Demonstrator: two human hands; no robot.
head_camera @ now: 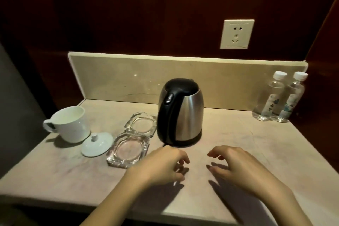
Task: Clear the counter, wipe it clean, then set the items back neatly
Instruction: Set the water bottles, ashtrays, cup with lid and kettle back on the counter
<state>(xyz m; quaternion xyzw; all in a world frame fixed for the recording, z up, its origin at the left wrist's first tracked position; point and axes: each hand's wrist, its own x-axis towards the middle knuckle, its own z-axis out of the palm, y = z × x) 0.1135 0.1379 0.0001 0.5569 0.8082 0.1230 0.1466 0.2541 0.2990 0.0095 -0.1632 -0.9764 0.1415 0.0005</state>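
Both the left hand point(165, 165) and right hand point(236, 167) hover loosely curled, holding nothing, over the counter point(256, 143) before the steel kettle point(180, 112). Left of it sit 2 glass ashtrays point(128, 149), a white cup point(70, 124) and its lid point(97, 144); 2 water bottles point(280, 97) stand far right.

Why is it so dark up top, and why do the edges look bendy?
Head view: dim warm light leaves the wood wall nearly black; the hands cast dark shadows on the counter; the kettle shows glare; the wide lens curves the counter's edges.

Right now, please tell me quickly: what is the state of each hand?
Left hand: open, fingers loosely curled, holding nothing.
Right hand: open, fingers loosely curled, holding nothing.
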